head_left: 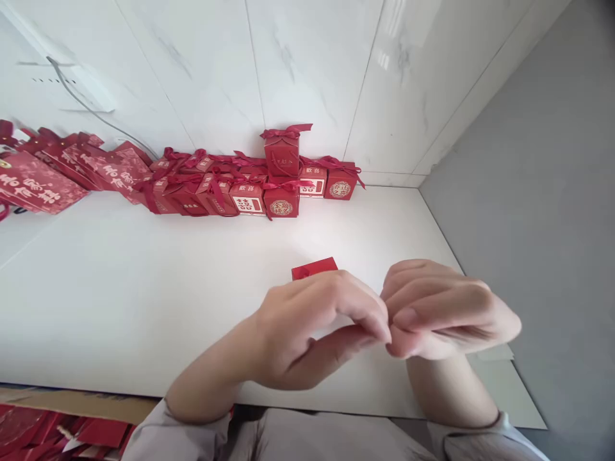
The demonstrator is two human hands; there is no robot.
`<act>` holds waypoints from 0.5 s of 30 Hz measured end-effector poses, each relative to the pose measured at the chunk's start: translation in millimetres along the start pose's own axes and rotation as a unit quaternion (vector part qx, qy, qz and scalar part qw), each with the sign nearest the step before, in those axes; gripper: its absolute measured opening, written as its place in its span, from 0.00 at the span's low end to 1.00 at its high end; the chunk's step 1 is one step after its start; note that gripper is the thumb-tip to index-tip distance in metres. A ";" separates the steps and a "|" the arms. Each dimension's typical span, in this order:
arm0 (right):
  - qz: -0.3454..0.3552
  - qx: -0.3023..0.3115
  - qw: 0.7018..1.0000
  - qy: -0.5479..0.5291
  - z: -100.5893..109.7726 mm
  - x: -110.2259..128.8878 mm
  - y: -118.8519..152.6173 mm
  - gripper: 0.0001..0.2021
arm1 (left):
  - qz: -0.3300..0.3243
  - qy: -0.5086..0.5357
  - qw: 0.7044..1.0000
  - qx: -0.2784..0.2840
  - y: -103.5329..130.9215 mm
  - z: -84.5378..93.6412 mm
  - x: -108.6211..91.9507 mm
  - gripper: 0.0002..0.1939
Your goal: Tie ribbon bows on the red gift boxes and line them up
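Observation:
My left hand [317, 326] and my right hand [446, 307] are raised over the white table, their fingertips meeting in front of me. The left thumb and forefinger are pinched together, touching the right fingertips. On the right, the fingers are curled in with the thumb pressed on them. Whatever sits between the fingertips, if anything, is too small or hidden to make out. Just beyond my left hand lies a red box [314, 267] on the table, mostly covered by that hand.
A row of red gift boxes [281, 200] with ribbon bows stands along the tiled wall, one box [282, 157] stacked on top. Red printed bags [41, 179] lean at the left. A carton [81, 402] of red pieces is at the lower left; a grey wall [538, 211] bounds the right.

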State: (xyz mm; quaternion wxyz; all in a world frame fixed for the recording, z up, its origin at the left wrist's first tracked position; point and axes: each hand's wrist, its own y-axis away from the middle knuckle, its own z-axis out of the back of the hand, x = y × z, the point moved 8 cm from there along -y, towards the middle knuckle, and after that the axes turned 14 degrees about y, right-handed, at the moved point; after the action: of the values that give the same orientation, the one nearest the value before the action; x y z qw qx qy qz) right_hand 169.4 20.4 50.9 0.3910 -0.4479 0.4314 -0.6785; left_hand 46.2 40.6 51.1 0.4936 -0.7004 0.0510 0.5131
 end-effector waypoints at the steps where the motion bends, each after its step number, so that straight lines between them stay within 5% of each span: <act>1: 0.006 0.005 0.999 0.049 2.3 4.6 0.6 0.06 | 0.022 0.022 0.999 -0.012 -0.6 3.3 3.2 0.05; 6: 0.018 0.043 0.963 0.264 10.0 28.5 6.7 0.05 | 0.165 0.131 0.976 -0.051 1.5 8.3 24.0 0.07; 10: -0.003 0.049 0.948 0.314 15.0 27.5 10.3 0.07 | 0.221 0.175 0.958 -0.043 3.2 9.8 37.2 0.07; 13: -0.082 0.038 0.945 0.313 22.9 3.2 9.5 0.03 | 0.236 0.030 0.970 -0.050 3.5 33.5 42.3 0.06; 15: -0.166 0.045 0.933 0.317 28.7 -22.2 10.5 0.06 | 0.269 -0.135 0.952 -0.053 6.5 58.8 47.5 0.09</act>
State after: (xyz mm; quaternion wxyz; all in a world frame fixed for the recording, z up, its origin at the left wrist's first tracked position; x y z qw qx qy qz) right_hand 204.6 30.6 41.5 0.1350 -0.2569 0.4215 -0.8591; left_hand 25.4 101.7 11.3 0.3017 -0.6101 0.1426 0.7186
